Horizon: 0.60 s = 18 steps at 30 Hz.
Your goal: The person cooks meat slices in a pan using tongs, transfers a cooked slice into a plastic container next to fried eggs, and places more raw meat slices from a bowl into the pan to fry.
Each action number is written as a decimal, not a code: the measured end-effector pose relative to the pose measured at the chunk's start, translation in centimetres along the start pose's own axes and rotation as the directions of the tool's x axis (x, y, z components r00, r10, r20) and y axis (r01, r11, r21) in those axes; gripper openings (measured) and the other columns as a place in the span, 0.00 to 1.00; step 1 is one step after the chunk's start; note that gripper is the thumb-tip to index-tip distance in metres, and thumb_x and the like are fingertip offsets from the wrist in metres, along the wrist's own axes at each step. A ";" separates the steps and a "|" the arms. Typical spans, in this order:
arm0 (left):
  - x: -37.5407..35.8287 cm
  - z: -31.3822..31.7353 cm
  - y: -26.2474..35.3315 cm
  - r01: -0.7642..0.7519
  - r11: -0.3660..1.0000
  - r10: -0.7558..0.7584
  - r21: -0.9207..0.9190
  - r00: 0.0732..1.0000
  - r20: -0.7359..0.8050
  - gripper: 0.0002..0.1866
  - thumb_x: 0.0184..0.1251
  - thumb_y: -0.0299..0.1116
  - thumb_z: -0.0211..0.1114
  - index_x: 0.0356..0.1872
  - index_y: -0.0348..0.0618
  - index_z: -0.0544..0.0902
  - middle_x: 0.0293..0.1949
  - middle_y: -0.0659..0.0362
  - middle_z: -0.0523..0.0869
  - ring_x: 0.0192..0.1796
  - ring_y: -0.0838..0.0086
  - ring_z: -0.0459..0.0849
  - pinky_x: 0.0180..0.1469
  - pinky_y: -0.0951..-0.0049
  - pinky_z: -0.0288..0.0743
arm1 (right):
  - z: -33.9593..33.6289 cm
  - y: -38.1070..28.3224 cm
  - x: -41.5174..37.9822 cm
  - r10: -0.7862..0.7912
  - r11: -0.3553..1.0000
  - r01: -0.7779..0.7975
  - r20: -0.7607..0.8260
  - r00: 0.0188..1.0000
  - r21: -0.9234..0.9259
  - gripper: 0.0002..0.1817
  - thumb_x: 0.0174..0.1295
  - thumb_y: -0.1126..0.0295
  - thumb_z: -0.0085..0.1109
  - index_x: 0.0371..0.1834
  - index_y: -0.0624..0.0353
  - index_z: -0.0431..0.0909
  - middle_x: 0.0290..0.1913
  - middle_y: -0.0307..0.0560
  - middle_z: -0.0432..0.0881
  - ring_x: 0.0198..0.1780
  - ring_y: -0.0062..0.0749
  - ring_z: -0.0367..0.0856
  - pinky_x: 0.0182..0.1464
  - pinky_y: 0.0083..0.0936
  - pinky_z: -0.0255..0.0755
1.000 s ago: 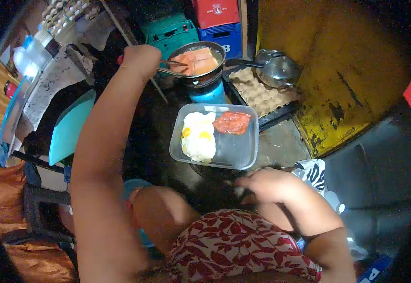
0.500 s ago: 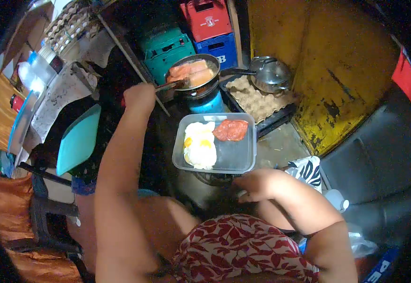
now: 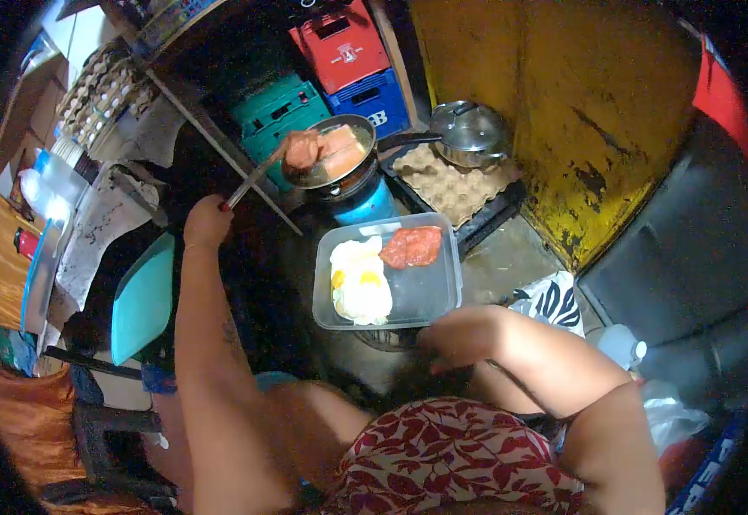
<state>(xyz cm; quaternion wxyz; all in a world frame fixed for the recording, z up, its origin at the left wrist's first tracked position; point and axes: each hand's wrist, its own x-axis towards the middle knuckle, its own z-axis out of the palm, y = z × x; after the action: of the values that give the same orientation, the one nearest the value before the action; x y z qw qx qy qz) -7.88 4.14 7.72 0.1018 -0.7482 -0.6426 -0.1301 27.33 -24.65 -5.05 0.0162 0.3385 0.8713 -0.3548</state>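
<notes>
My left hand [image 3: 208, 221] grips the handle of a long cooking utensil [image 3: 254, 180]. At its far end a browned pinkish slice of meat [image 3: 303, 148] is lifted over the left side of the frying pan [image 3: 312, 182]. More pale pink slices [image 3: 340, 148] lie in the pan, which sits on a burner over a blue gas canister [image 3: 367, 204]. A clear plastic container [image 3: 425, 296] in front of me holds fried eggs [image 3: 362, 287] and a reddish meat slice [image 3: 412, 247]. My right hand [image 3: 468, 335] is curled beside its near right corner; its fingertips are in shadow.
A lidded pot [image 3: 468, 133] and an egg tray [image 3: 451, 184] stand right of the pan. Behind are green [image 3: 280, 116], red [image 3: 344, 47] and blue [image 3: 374, 103] crates. A teal lid [image 3: 142, 300] stands at left. A jug [image 3: 618, 345] is at right.
My left hand has drawn back left and down, raising the meat slice on the utensil from the pan's interior to above its left rim. My right hand stays by the container. The view has shifted slightly.
</notes>
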 end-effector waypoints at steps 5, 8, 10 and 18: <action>-0.3 0.5 -0.8 -0.089 0.995 0.090 0.037 0.996 -0.028 0.16 0.62 0.37 0.68 0.48 0.41 0.87 0.48 0.44 0.87 0.51 0.48 0.85 0.53 0.53 0.79 | -0.7 -0.9 -0.3 0.078 0.993 -0.073 0.040 0.996 -0.096 0.26 0.61 0.53 0.66 0.53 0.61 0.78 0.44 0.62 0.85 0.47 0.58 0.84 0.49 0.47 0.77; -1.2 0.1 0.0 -0.063 0.998 0.063 0.022 0.998 0.005 0.15 0.62 0.37 0.69 0.46 0.41 0.87 0.45 0.43 0.87 0.50 0.47 0.85 0.52 0.53 0.79 | 0.2 -0.2 0.0 0.068 0.996 -0.070 -0.031 0.997 -0.053 0.26 0.60 0.53 0.66 0.53 0.61 0.78 0.42 0.61 0.85 0.46 0.59 0.84 0.48 0.47 0.77; -1.6 0.5 0.2 -0.059 0.998 0.059 0.007 0.998 0.001 0.14 0.61 0.37 0.69 0.45 0.41 0.87 0.44 0.44 0.88 0.49 0.47 0.85 0.51 0.53 0.79 | 0.7 0.0 0.0 0.076 0.995 -0.078 -0.035 0.996 -0.066 0.26 0.60 0.53 0.66 0.53 0.61 0.78 0.42 0.62 0.85 0.46 0.59 0.84 0.48 0.47 0.77; -4.6 1.7 1.0 -0.125 0.989 0.118 -0.080 0.990 -0.083 0.13 0.62 0.36 0.69 0.45 0.42 0.87 0.41 0.45 0.88 0.46 0.47 0.85 0.49 0.53 0.79 | 1.0 0.9 0.7 0.072 0.996 -0.077 0.082 0.994 0.052 0.28 0.60 0.52 0.67 0.53 0.64 0.78 0.45 0.63 0.85 0.49 0.59 0.83 0.50 0.46 0.78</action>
<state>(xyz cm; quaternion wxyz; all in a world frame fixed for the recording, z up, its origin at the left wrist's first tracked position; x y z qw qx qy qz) -7.43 0.25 4.66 0.1026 -0.7839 -0.5853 -0.1799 27.09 -24.43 -6.52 0.0552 0.3566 0.8467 -0.3910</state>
